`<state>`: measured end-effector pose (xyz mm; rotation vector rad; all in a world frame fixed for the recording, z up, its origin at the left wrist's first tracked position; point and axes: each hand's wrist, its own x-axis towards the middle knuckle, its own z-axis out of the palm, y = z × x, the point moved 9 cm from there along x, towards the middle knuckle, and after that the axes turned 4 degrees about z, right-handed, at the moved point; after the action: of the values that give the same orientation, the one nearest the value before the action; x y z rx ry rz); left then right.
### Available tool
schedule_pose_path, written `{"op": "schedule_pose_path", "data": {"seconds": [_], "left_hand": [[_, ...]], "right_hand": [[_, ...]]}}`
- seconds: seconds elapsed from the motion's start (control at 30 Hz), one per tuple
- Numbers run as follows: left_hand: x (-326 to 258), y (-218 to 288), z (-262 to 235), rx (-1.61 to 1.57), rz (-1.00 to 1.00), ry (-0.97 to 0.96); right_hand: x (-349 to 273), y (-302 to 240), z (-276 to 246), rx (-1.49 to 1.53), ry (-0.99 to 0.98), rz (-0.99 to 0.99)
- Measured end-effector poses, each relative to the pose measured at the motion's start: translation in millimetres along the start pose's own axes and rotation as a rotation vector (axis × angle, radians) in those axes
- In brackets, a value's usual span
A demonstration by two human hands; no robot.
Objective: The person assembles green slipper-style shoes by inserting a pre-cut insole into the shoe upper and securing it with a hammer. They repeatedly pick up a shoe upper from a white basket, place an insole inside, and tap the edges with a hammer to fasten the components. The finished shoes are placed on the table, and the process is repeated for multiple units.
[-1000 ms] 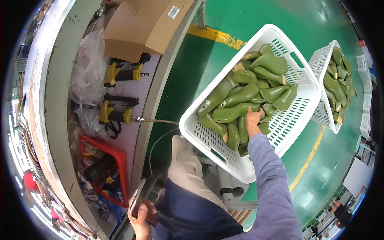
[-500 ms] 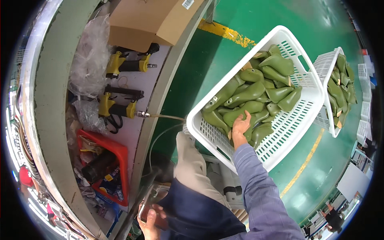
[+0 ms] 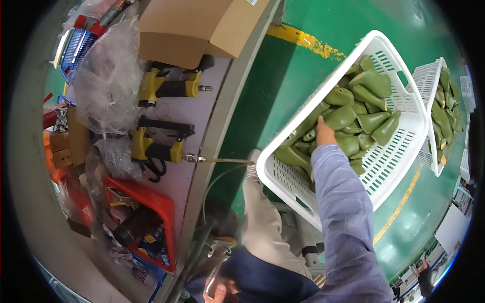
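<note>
Dark green shoe lasts (image 3: 374, 121) lie piled in a white slotted plastic basket (image 3: 388, 160) at the right. My right hand (image 3: 325, 134) reaches into the pile from the near side. Its thumb points up against a last, while the other fingers are mostly hidden; it appears closed on that shoe last (image 3: 310, 134). At the lower edge, my left hand (image 3: 222, 292) is closed around a slim, shiny, silver-edged object (image 3: 214, 275) whose kind I cannot make out.
Left, a shelf carries two yellow-and-black air tools (image 3: 157, 149), a hose (image 3: 227, 160), a red bin (image 3: 169, 212), plastic bags (image 3: 108, 76) and a cardboard box (image 3: 187, 30). A second white basket (image 3: 422, 76) of lasts stands beyond the first.
My right hand has shifted from the top of one last to deeper among the lasts, its fingers now mostly hidden. The view has turned, moving the scene rightward; my left hand sits lower in view.
</note>
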<state>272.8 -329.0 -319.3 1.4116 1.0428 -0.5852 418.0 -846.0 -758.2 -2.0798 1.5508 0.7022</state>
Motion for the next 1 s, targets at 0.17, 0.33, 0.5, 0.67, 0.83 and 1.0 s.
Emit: {"op": "schedule_pose_path", "data": {"seconds": [0.17,0.33,0.5,0.67,0.83,1.0], "left_hand": [[-6.9,5.4,-3.8,-0.083,0.076,0.046],[-16.7,-3.7,-24.2,-0.083,0.151,-0.002],[-39.5,10.9,-32.5,-0.055,0.238,-0.115],[-74.8,11.0,-41.9,-0.177,0.353,-0.128],[-99.2,9.9,-55.1,-0.199,0.487,-0.209],[-111.5,-16.4,-81.5,-0.405,0.511,-0.154]], "right_hand": [[-42.3,21.2,2.3,-0.114,-0.077,0.024],[-86.8,74.0,-20.9,0.456,0.072,-0.01],[-170.4,96.4,-51.9,0.967,-0.419,0.004],[-331.4,34.5,-194.2,0.97,-0.474,-0.463],[-539.0,-102.9,-404.1,0.473,-0.127,-1.323],[-752.6,-267.8,-422.2,-0.141,0.384,-1.938]]}}
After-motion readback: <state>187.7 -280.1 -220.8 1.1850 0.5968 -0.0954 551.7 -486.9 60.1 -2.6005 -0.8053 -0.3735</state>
